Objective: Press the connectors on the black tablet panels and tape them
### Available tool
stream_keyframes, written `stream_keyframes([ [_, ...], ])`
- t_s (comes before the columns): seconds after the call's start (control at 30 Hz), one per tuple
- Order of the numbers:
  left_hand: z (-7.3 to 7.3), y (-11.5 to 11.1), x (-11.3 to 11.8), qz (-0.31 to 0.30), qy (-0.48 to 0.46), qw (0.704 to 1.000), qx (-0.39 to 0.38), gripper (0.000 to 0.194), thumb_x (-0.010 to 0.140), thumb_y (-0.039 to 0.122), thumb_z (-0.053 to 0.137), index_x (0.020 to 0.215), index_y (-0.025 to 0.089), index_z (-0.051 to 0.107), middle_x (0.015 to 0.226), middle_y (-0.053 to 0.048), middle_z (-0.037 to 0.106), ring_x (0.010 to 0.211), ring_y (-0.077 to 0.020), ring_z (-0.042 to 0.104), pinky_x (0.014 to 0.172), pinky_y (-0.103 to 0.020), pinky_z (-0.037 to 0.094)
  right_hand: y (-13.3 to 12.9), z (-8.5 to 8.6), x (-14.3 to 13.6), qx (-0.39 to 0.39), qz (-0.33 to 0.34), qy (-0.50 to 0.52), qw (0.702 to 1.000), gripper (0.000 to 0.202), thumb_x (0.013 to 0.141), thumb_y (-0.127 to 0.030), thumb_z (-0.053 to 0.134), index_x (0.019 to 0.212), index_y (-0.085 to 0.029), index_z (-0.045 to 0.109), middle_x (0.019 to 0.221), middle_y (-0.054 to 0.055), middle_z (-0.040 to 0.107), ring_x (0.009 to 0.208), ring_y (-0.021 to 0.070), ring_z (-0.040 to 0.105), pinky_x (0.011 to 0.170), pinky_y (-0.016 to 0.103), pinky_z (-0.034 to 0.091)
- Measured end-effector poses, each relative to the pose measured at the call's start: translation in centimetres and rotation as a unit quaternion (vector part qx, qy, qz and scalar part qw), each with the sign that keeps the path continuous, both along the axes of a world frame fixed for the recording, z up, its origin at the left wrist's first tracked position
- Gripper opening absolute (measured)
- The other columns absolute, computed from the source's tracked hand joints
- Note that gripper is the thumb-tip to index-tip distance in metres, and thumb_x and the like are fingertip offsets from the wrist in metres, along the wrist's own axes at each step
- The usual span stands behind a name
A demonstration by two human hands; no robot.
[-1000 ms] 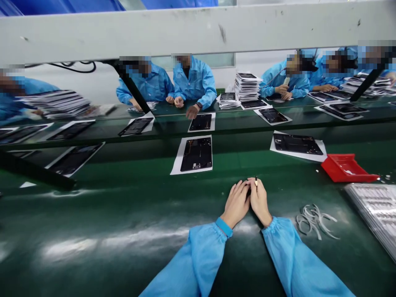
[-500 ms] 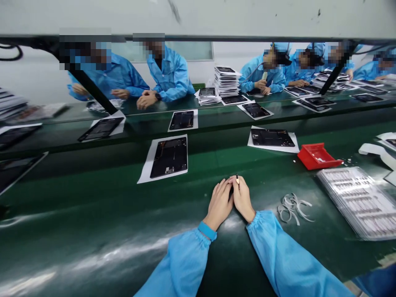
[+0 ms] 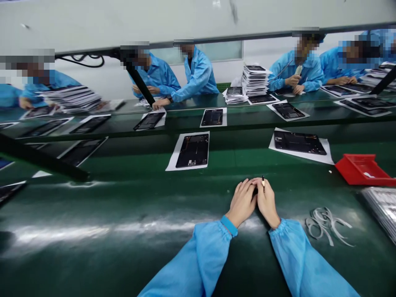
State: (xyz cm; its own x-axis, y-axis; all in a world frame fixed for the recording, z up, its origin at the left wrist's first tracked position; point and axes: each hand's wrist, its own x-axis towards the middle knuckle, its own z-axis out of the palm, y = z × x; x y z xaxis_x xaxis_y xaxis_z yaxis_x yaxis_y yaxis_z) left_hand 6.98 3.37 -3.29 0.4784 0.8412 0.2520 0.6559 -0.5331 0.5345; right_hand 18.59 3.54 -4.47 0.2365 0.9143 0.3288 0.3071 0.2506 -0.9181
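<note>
My left hand [image 3: 243, 201] lies on the green bench [image 3: 148, 255] with its fingers stretched forward, holding nothing visible. Its fingertips meet those of my right hand [image 3: 266, 202], whose fingers are bent and partly hidden. From the right hand's thumb and forefinger sticks a small slim black-and-pale piece [image 3: 263, 181]; its kind is too small to tell. Ahead and to the left, an opened tablet [image 3: 193, 149] rests on white paper. Another opened tablet [image 3: 298, 142] lies on paper ahead to the right. Curled pale strips [image 3: 324, 225] sit right of my right forearm.
A red bin [image 3: 360, 175] and a stack of clear trays [image 3: 382, 210] stand at the right. Dark posts [image 3: 43, 159] cross the view. Beyond a raised ledge, co-workers in blue coats [image 3: 198, 78] sit among tablets and a tall stack of papered tablets [image 3: 255, 80].
My view has swung left, so the bench things appear farther right. My hands keep their pose together. A co-worker across the bench has reached a hand to a tablet on paper.
</note>
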Motion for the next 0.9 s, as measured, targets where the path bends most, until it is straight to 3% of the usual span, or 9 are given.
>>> stream_keyframes([
  [0.9,-0.32,0.13,-0.10,-0.002,-0.002,1.000,0.002,0.047,0.091,0.017,0.046,0.138,0.018,0.040,0.142,-0.011,0.049,0.138,-0.0256,0.036,0.114,-0.050,0.030,-0.20,-0.06,-0.07,-0.007,0.007,-0.008,1.000,0.026,0.097,-0.035,0.038,0.091,-0.021,0.059,0.094,0.006,0.062,0.091,0.0195,0.058,0.084,0.033,0.044],
])
